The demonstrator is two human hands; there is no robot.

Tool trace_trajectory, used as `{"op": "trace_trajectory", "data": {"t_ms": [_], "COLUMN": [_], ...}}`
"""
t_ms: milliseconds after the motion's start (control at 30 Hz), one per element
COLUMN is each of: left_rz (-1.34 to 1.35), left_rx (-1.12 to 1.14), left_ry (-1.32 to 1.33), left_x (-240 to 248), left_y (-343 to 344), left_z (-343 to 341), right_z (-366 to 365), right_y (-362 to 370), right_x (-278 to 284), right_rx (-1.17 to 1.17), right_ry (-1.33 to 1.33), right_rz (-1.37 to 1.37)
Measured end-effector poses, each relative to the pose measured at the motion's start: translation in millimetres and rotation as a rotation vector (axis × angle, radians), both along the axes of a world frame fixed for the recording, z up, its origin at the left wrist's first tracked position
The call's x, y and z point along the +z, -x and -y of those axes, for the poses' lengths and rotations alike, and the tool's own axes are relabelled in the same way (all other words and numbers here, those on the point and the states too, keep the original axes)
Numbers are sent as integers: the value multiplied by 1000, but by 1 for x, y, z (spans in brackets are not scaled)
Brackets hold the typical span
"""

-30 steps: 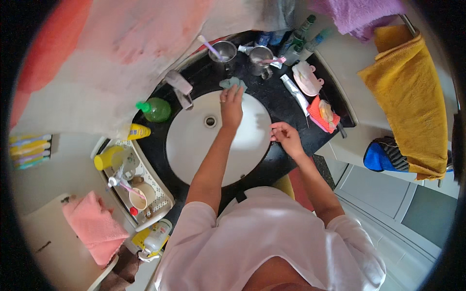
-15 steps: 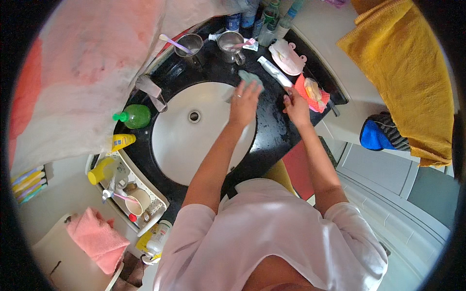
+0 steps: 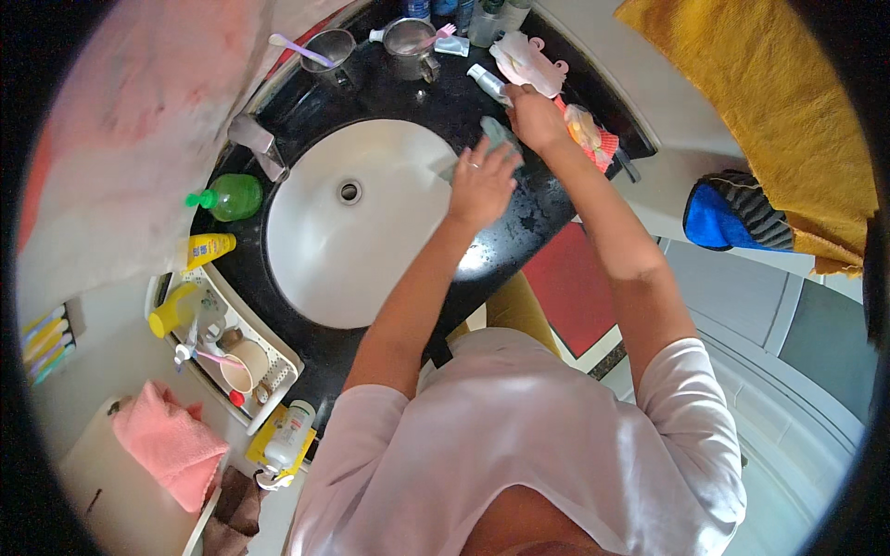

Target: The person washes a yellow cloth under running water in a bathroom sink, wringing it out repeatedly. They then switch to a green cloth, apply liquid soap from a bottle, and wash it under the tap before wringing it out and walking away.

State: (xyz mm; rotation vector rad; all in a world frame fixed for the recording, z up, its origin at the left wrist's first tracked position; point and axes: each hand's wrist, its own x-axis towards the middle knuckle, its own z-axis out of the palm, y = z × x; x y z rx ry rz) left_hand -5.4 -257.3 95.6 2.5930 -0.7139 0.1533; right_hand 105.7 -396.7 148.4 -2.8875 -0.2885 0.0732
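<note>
My left hand point(image 3: 484, 188) lies over a grey-green cloth point(image 3: 501, 136) on the black counter, right of the sink. Its fingers are partly spread, with cloth showing past the fingertips and at the side near the sink rim. My right hand point(image 3: 538, 120) is closed at the near end of a white and silver tube point(image 3: 487, 83); its fingers and palm hide that end. The tube lies on the counter. Just beyond the right hand are a pink animal-shaped dish point(image 3: 527, 63) and a red-orange netted item point(image 3: 607, 146) with a pale bar on it.
A white sink point(image 3: 362, 269) is set in the wet counter point(image 3: 524, 218). Two metal mugs point(image 3: 329, 54) with toothbrushes stand at the back, near several bottles. Along the left are a metal jug point(image 3: 260, 144), green pump bottle point(image 3: 236, 197), yellow tube point(image 3: 211, 248) and white basket point(image 3: 278, 371).
My left hand and the cloth have moved right along the counter. My right hand has gone forward to the near end of the tube. The whole view has shifted slightly.
</note>
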Motion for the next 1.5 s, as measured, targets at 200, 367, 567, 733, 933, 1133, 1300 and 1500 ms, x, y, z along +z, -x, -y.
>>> {"op": "trace_trajectory", "data": {"t_ms": [200, 367, 567, 733, 933, 1133, 1300, 1500], "left_rz": [-137, -176, -114, -335, 7, 186, 150, 131], "left_rx": [-272, -335, -270, -134, 364, 273, 273, 195], "left_ry": [108, 267, 241, 278, 446, 195, 190, 88], "left_x": [12, 21, 10, 7, 34, -19, -5, -11], "left_y": [65, 125, 193, 169, 1, -79, -109, -134], "left_z": [15, -27, -96, -111, -92, -41, -6, 7], "right_z": [-9, -14, -16, -7, 27, 45, 56, 46], "right_y": [1, 11, 17, 44, 111, 180, 178, 165], "right_x": [-9, -5, -3, 5, -15, 11, 24, 30], "right_rx": [10, -3, -11, -49, -200, -337, -328, -282], "right_ry": [122, 158, 129, -17, -634, -1329, -1439, -1443], "right_rz": [-3, -9, -123, -164, -245, -562, -656, -712]}}
